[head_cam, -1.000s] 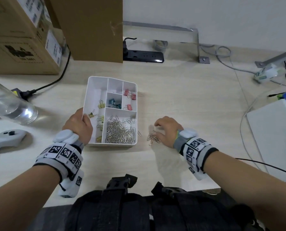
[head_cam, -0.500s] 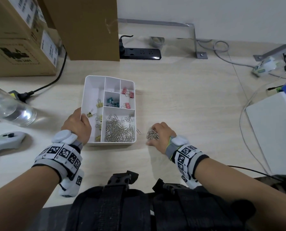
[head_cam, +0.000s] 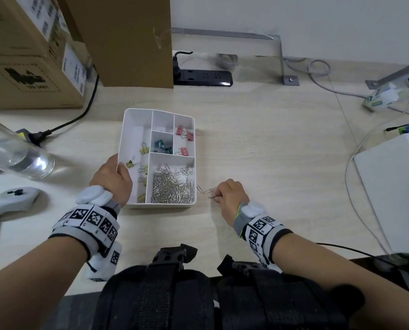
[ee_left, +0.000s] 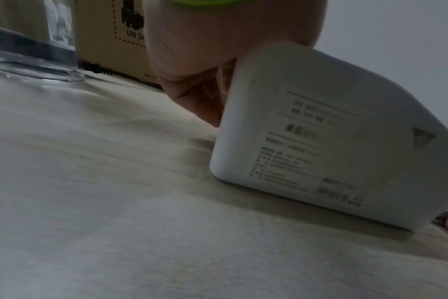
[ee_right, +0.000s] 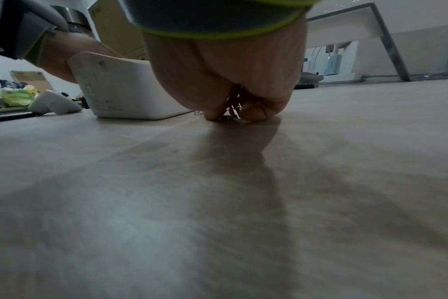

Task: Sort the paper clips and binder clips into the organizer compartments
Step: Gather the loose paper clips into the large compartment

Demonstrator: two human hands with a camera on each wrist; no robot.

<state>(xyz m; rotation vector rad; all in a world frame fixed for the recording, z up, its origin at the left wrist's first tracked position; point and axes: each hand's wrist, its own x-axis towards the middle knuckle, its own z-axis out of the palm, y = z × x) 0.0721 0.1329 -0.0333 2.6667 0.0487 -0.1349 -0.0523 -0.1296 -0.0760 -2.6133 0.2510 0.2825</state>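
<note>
Head view showed me the white plastic divided organizer [head_cam: 191,203] at centre frame, and most of the sorting looked done. Silver wire paper clips [head_cam: 172,189] were heaped in its lower right compartment. Pink binder clips [head_cam: 184,136] sat in the upper right one, teal binder clips [head_cam: 161,146] in the small middle one, and yellow binder clips [head_cam: 143,173] ran down the long left one. My left hand [head_cam: 113,178] gripped the organizer's left wall, thumb over the rim, and the left wrist view showed that side tipped up off the pale wood-grain desk [head_cam: 270,163].

What was left, as far as I could see: a few loose silver paper clips [head_cam: 204,189] on the desk just right of the organizer. My right hand [head_cam: 228,195] was down on them, fingers curled and pinching some between fingertips and thumb. From the right wrist view I saw the metal caught there. I judged one small drop into the lower right compartment would nearly finish it.
</note>
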